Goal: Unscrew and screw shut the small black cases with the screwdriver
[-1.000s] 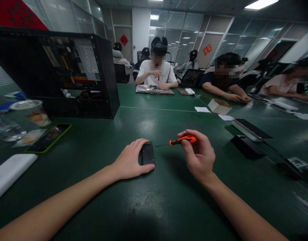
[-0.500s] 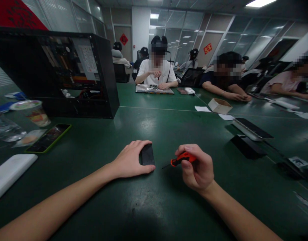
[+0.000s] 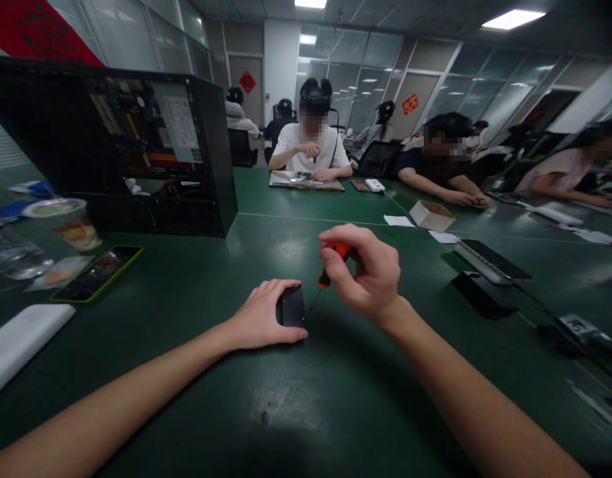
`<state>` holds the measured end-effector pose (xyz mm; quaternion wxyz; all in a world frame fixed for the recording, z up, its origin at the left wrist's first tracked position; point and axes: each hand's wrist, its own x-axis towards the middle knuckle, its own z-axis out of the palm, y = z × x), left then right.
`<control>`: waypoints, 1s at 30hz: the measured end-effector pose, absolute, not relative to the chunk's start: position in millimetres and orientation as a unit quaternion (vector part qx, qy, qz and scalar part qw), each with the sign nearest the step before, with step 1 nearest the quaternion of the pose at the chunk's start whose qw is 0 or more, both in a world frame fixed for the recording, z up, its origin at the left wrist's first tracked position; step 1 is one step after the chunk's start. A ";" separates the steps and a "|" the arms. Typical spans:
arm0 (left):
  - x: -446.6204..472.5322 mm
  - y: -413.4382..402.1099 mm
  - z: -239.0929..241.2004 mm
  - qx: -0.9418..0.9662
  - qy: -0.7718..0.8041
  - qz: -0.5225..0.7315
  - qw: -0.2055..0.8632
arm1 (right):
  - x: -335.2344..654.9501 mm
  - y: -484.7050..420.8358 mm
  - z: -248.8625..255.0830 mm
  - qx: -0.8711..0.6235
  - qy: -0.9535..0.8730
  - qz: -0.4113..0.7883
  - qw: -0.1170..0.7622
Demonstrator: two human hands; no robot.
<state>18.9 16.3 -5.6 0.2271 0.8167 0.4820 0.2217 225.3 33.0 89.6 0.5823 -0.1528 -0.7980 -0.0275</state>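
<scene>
A small flat black rectangular case with tiny screw spots near its right edge lies on the green table. My left hand grips it from the left, thumb at the near edge and fingers over the far edge. My right hand is closed around the orange and black handle of a screwdriver. The shaft slants downward, its tip just right of the case and apart from it. What the case is exactly, I cannot tell.
An open black computer case stands at the far left. Nearer are a plastic cup, a phone in a green case and a white device. At right lie a small box and black block. A co-worker sits opposite.
My right hand has risen and moved left, turning the screwdriver from nearly level to steeply downward, its tip now closer to the black case. My left hand keeps its hold.
</scene>
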 end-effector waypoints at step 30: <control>21.6 9.0 0.1 0.803 0.487 0.232 0.254 | 199.1 51.9 63.1 -0.159 -0.771 -0.022 0.617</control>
